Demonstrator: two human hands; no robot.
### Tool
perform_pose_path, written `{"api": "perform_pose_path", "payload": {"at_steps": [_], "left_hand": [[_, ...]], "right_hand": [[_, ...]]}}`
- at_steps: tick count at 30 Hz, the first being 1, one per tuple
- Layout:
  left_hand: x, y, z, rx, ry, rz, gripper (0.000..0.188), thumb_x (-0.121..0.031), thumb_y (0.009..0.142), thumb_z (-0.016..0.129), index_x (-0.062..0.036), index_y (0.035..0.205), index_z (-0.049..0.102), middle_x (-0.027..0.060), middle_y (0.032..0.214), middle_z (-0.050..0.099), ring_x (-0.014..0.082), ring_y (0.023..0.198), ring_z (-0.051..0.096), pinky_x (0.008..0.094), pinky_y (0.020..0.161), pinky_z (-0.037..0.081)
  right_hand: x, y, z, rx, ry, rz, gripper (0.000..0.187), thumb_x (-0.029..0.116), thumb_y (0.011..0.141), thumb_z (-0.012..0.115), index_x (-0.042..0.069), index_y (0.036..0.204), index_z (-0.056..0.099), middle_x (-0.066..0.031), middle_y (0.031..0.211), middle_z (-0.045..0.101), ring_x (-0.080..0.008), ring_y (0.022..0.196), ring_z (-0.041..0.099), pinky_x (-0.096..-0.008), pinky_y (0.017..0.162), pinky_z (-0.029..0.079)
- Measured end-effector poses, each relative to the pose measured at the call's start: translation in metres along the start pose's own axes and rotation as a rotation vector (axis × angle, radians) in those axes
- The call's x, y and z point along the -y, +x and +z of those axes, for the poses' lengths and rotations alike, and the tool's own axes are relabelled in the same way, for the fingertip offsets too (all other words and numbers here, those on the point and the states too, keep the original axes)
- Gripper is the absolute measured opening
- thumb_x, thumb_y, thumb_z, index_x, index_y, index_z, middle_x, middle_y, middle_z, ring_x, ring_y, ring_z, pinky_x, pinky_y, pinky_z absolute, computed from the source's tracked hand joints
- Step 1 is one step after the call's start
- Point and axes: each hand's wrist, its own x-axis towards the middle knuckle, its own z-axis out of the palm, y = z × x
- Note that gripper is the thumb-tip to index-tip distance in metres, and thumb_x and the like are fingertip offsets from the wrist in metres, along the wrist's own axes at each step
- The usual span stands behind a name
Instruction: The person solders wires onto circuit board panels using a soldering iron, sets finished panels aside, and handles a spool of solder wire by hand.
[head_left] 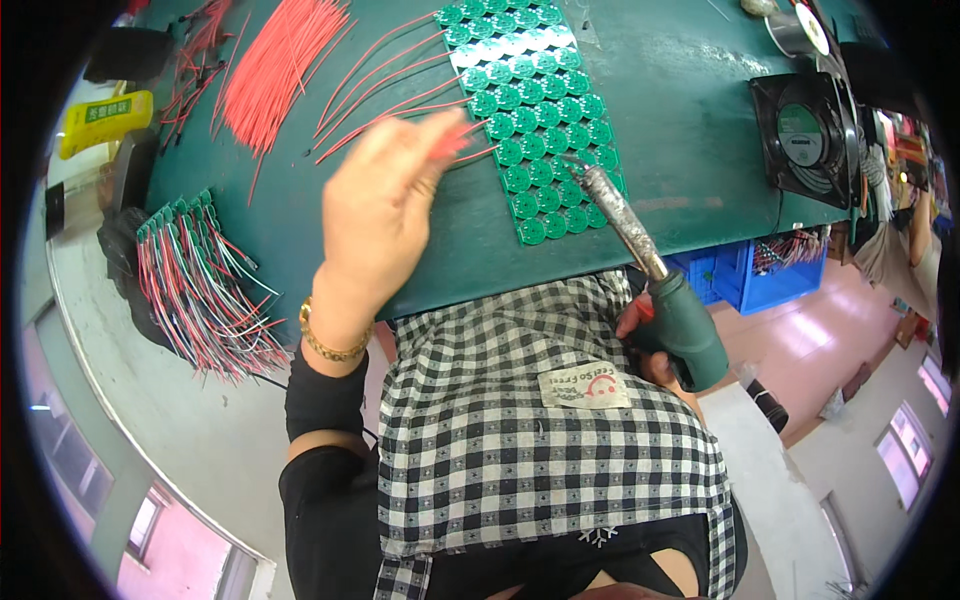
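Observation:
My left hand is over the left edge of a green circuit-board panel made up of many round boards. Its thumb and fingertips are pinched together around a red wire, with some blur and a patch of red at the tips. Several red wires run leftward from the panel's left edge. In my right hand is a soldering iron with a dark green handle. Its metal barrel slants up and left, the tip just over the lower part of the panel. The handle partly hides the fingers.
A bundle of loose red wires lies at the back left. Wired round boards hang together at the left edge. A black fan and a solder spool stand on the right. Below the table's right edge is a blue bin.

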Motion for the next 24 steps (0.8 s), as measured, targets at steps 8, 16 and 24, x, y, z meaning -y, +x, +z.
{"api": "perform_pose_path", "payload": {"at_steps": [8, 16, 24], "left_hand": [[-0.003, -0.016, 0.03, -0.01, -0.148, -0.211, 0.009, 0.0, 0.08, 0.066, 0.0, 0.089, 0.066, 0.001, 0.069, 0.058, 0.0063, 0.057, 0.049, 0.0226, 0.053, 0.042], [-0.001, -0.015, 0.03, -0.012, -0.113, -0.198, 0.007, -0.004, 0.071, 0.068, -0.0034, 0.077, 0.064, 0.0048, 0.066, 0.061, 0.0141, 0.051, 0.052, 0.0269, 0.048, 0.042], [-0.001, -0.014, 0.032, -0.002, -0.143, -0.189, 0.006, -0.002, 0.074, 0.069, -0.0012, 0.078, 0.065, 0.0, 0.065, 0.057, 0.0039, 0.052, 0.044, 0.0202, 0.048, 0.036]], "right_hand": [[-0.006, -0.003, 0.017, -0.121, 0.351, 0.195, 0.032, 0.011, 0.072, 0.074, -0.002, 0.097, 0.059, -0.0051, 0.078, 0.064, -0.0124, 0.068, 0.059, -0.0243, 0.061, 0.048], [-0.019, 0.006, 0.008, 0.144, -0.092, -0.146, 0.036, 0.02, 0.076, 0.066, -0.001, 0.105, 0.061, -0.0064, 0.086, 0.066, -0.0162, 0.076, 0.064, -0.026, 0.068, 0.051], [-0.017, 0.006, 0.013, 0.127, -0.108, -0.098, 0.04, 0.024, 0.074, 0.065, 0.0, 0.107, 0.062, -0.0079, 0.09, 0.066, -0.0181, 0.078, 0.065, -0.0268, 0.069, 0.051]]}}
